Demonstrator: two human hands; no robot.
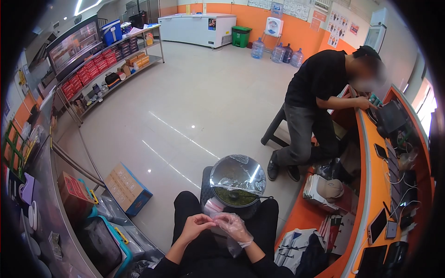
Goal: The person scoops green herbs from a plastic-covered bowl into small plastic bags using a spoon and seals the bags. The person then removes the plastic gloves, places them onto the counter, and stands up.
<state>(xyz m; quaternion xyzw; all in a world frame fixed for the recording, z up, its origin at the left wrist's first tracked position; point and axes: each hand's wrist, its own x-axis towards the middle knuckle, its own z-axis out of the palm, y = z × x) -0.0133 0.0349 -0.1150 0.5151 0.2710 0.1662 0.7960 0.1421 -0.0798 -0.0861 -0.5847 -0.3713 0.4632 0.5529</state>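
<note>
I have one bowl point(262, 178) before me, with one spoon point(257, 197) in its green food point(229, 200). Four water jugs point(278, 53) stand along the far wall (a fifth point(276, 9) tops the dispenser point(274, 27)), and one person point(315, 76) bends over the orange worktop point(368, 178). The wall notices point(334, 28) are too small to read. My bare left hand point(197, 227) has thumb and forefinger pinched together, touching my right hand point(232, 226), which wears a clear plastic glove point(234, 249); whether its fingers are clamped on anything, I cannot tell. The bowl lies just beyond both.
</note>
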